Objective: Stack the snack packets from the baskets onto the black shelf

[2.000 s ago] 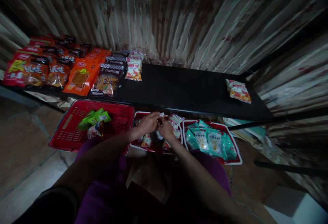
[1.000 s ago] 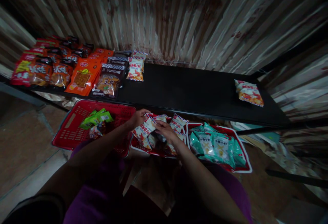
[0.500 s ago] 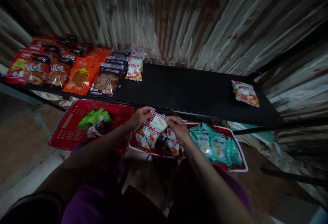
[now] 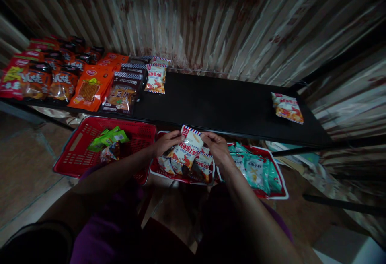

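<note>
Above the middle basket [image 4: 157, 171], a white snack bag [image 4: 189, 145] with red lettering and a blue-and-red striped top edge hangs between my hands. My right hand [image 4: 217, 147] pinches its upper right corner. My left hand [image 4: 165, 142] is closed at its left edge, a little below the upper corner; the fingertips are partly hidden by the bag. More bags of the same kind [image 4: 203, 165] lie in the basket below, partly covered by the held one.
A red basket [image 4: 72, 143] with green packets [image 4: 108, 138] is at the left; another with teal packets [image 4: 256, 171] is at the right. The black shelf [image 4: 208, 99] carries orange, dark and red snack packs at left, matching white bags [image 4: 156, 78], and one white bag [image 4: 287, 108] at right.
The held bag has moved slightly right and tilted. My left hand has slid from its upper corner down to its left edge, while my right hand keeps the upper right corner.
</note>
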